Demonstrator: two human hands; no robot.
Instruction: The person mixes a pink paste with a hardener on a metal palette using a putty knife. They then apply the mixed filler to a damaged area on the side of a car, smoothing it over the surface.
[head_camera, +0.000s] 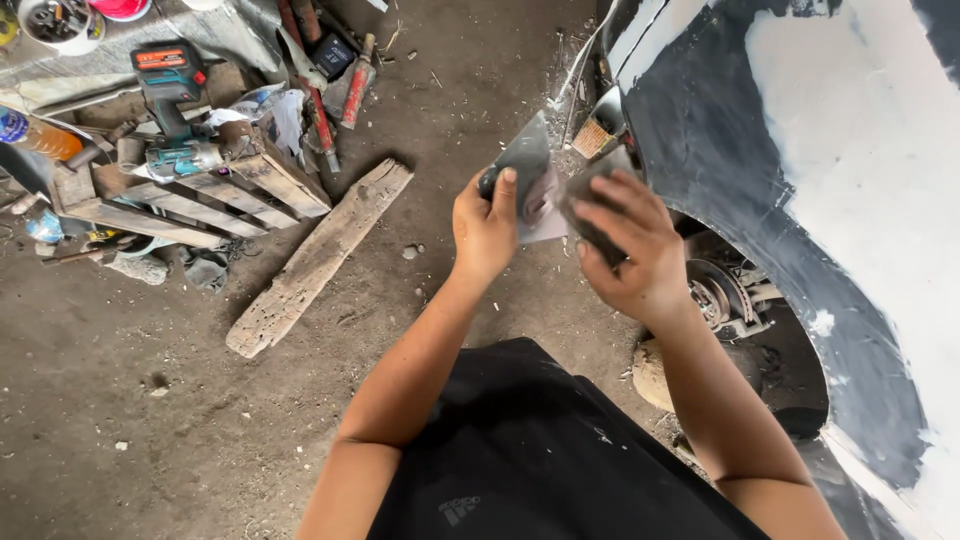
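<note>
left hand (484, 225) gripping grey spreader (527, 160), right hand (628, 245) clutching dark scraper (590, 190), blade mostly hidden by fingers

Open dirt floor (150, 400) lies free at near left, while the plank (320, 255) and pallet (190, 190) block far left, car fender (800, 200) walls the right.

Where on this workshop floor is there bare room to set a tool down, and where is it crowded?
Bare dirt floor lies left of the weathered plank and below the wooden pallet. Another patch lies between plank and left hand. Crowded: the pallet with its cordless drill, and under the car fender by the right hand.
</note>
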